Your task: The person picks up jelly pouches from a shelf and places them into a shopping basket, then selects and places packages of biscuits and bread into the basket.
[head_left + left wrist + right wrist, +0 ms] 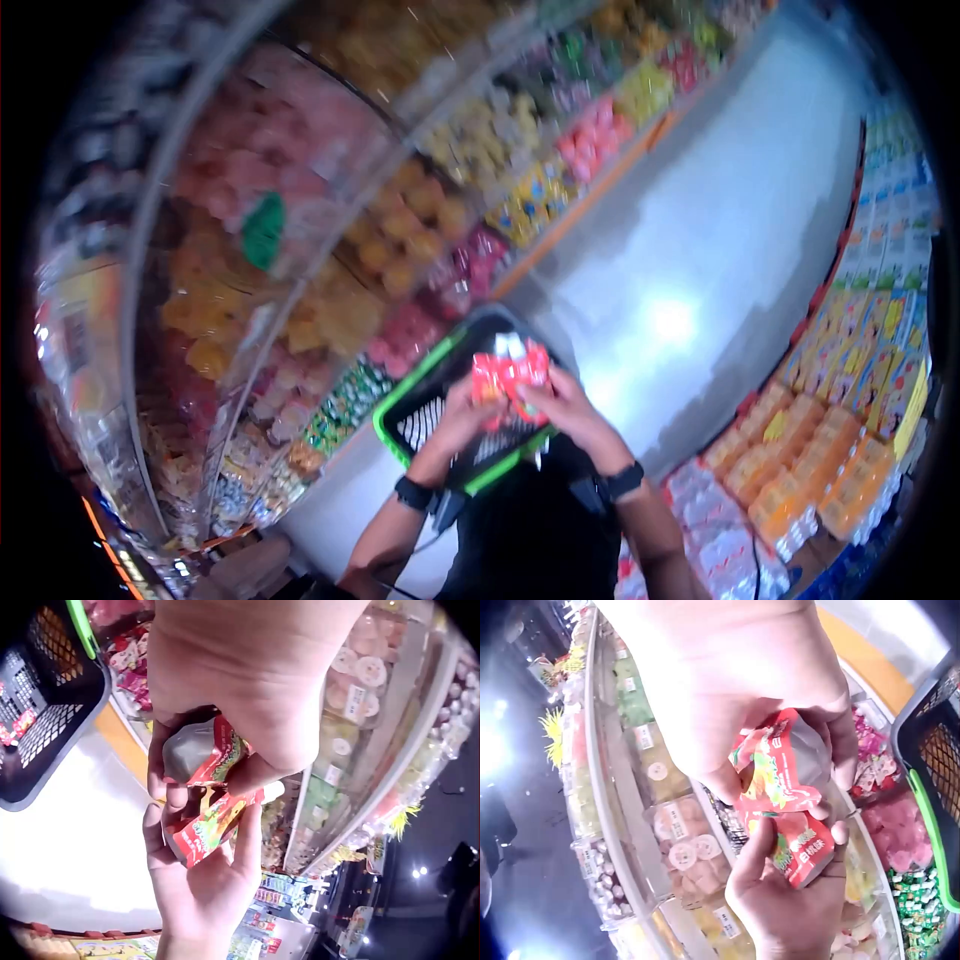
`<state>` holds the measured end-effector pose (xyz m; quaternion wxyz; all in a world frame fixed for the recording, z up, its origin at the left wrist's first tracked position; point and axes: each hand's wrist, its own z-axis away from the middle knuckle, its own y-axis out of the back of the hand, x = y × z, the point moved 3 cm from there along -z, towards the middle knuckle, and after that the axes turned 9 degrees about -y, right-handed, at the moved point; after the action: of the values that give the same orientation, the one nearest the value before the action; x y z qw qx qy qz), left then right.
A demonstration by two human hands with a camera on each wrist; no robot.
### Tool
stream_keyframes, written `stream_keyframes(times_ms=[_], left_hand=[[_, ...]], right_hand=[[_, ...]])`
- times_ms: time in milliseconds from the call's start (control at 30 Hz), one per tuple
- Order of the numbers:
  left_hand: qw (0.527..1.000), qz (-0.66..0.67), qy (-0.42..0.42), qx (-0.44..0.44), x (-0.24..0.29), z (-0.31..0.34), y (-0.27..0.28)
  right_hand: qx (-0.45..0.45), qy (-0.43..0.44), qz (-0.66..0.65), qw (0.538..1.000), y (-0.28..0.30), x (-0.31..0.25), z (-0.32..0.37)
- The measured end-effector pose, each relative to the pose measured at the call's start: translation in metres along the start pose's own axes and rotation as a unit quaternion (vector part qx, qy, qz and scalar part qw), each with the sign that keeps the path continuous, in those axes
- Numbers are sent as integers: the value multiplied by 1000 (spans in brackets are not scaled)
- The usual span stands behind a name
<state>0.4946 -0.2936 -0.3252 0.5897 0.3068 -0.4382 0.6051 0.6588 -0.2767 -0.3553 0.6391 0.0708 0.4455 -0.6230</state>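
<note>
Both hands are close together over a black basket with a green rim (pixel 415 376) in the head view. My left hand (pixel 462 415) grips a red spout pouch (pixel 225 754) with a clear grey end, its fingers curled round it. My right hand (pixel 570 410) holds a second red pouch (pixel 780 761) of the same kind, printed with fruit and Chinese characters. The two pouches lie against each other between the hands. A white cap (pixel 274 791) sticks out in the left wrist view. Red packets (pixel 22 724) lie inside the basket.
Slanted bins of wrapped sweets line the left, among them green-wrapped candies (pixel 345 405) and pink packs (pixel 595 135). Clear lids with price labels (pixel 679 821) cover some. A pale, shiny floor (pixel 740 200) runs to the right. Rows of orange packs (pixel 795 450) stand beyond it.
</note>
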Motion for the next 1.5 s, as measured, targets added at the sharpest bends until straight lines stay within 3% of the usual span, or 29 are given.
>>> stream_keyframes(times_ms=[67,133,200,267,300,367,400,500,633,700,767,833,900,1000,1100,1200,1267,1300,1367,1400,1500], left_hand=[[997,-39,-55,-27,29,16,2],[997,-1,-52,-58,55,39,5],[991,-25,-128,-33,90,57,11],[976,-87,-200,-7,119,75,30],[982,-55,-180,14,136,86,37],[952,-126,-279,-1,180,103,48],[960,-160,-230,7,212,117,48],[865,-295,-404,34,278,131,62],[852,-305,-425,-5,378,147,63],[888,-209,-410,19,418,151,65],[888,-241,-389,46,459,152,69],[871,-238,-426,63,490,139,76],[855,-249,-437,127,521,122,82],[870,-224,-429,96,572,75,97],[854,-210,-466,96,602,27,115],[835,-288,-435,175,623,-12,134],[849,-206,-453,177,621,-26,131],[853,-167,-462,178,622,-32,130],[858,-249,-421,155,628,-62,152],[863,-264,-400,158,633,-82,167],[877,-279,-363,146,622,-98,170]], right_hand=[[5,40,25,999,-13,-21,17],[-5,9,30,999,-30,-40,45],[-21,-11,50,998,-49,-63,64],[-42,70,76,994,-67,-82,73],[-61,93,65,992,-78,-93,77],[-73,109,23,991,-99,-118,76],[-78,113,2,991,-109,-130,77],[-108,174,37,978,-149,-186,80],[-130,331,146,923,-211,-276,98],[-147,348,153,913,-233,-316,100],[-159,402,143,890,-248,-349,100],[-133,434,130,882,-255,-379,103],[-113,432,130,885,-266,-414,100],[-110,411,146,893,-283,-474,61],[-59,426,240,871,-304,-505,27],[5,458,280,844,-317,-521,25],[49,464,310,829,-321,-544,-6],[107,462,386,791,-325,-556,-26],[221,455,507,698,-336,-575,-46],[206,444,477,730,-344,-571,-38],[178,449,522,703,-365,-575,-49]])
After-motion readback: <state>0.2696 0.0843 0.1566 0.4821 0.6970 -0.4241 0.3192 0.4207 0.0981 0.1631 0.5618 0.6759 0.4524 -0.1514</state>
